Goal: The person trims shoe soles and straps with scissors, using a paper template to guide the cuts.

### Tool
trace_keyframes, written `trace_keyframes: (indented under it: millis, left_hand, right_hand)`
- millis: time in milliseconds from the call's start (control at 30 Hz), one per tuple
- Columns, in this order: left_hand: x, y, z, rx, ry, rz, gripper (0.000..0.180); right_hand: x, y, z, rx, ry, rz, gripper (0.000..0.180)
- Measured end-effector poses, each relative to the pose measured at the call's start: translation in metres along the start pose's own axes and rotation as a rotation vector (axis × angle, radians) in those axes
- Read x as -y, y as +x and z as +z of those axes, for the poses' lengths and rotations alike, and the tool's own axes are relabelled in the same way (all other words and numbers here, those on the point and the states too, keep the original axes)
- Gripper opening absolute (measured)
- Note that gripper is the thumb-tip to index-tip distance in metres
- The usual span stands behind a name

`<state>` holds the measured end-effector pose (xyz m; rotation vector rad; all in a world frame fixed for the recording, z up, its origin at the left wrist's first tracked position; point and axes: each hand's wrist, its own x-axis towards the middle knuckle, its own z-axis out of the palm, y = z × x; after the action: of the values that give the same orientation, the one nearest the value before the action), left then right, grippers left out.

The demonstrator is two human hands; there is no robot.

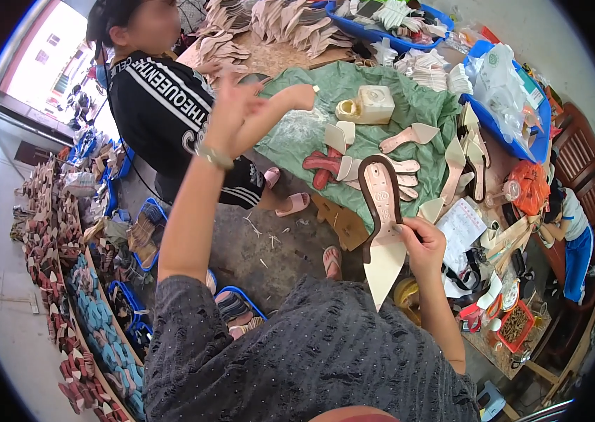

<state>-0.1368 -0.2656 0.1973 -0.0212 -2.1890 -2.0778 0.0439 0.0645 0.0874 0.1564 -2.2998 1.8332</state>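
Observation:
My right hand (pixel 424 246) grips the side of a pointed shoe sole (pixel 382 193) with a pale pink insole, a dark brown edge and a cream toe. It is held upright in front of my body, heel end up. Raised at the upper left, my left hand (pixel 231 116) has curled, slightly blurred fingers around a beige piece (pixel 290 100) shaped like an insole; its near part is hidden by the hand. Beyond, loose pointed insoles (pixel 410 135) and a red glove (pixel 322 165) lie on a green cloth (pixel 297 137) beside a squarish glue container (pixel 375 105).
A person in black (pixel 157 105) stands at the left of the table. Blue baskets (pixel 540 144) hold bags and pieces. Stacked insoles (pixel 290 24) cover the back. Shelves of shoe parts (pixel 100 323) line the left. Another person (pixel 573 232) bends at the far right.

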Motion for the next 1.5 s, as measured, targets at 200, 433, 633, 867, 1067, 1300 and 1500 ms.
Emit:
trace_keyframes:
  millis: [200, 433, 633, 867, 1067, 1300, 1500]
  left_hand:
    - [0.066, -0.141, 0.091, 0.737, -0.227, -0.329, 0.076]
    - [0.064, -0.195, 0.148, 0.419, -0.370, -0.086, 0.029]
    - [0.057, -0.212, 0.155, 0.323, -0.427, 0.003, 0.025]
    - [0.042, -0.242, 0.167, 0.208, -0.344, -0.040, 0.032]
    - [0.035, -0.264, 0.179, 0.226, -0.312, 0.069, 0.027]
    - [0.035, -0.279, 0.189, 0.196, -0.215, 0.195, 0.029]
    - [0.033, -0.289, 0.190, 0.205, -0.137, 0.178, 0.030]
  right_hand:
    - [0.020, 0.009, 0.013, 0.004, -0.020, -0.068, 0.011]
    - [0.023, 0.015, 0.015, 0.168, 0.115, -0.110, 0.017]
    - [0.029, -0.002, -0.003, 0.229, 0.546, 0.318, 0.019]
    - [0.029, -0.033, -0.017, 0.161, 0.630, 0.510, 0.016]
    - [0.041, -0.065, -0.034, 0.127, 0.650, 0.527, 0.017]
    - [0.043, -0.082, -0.047, -0.005, 0.569, 0.401, 0.015]
    - [0.040, -0.094, -0.044, 0.025, 0.443, 0.359, 0.015]
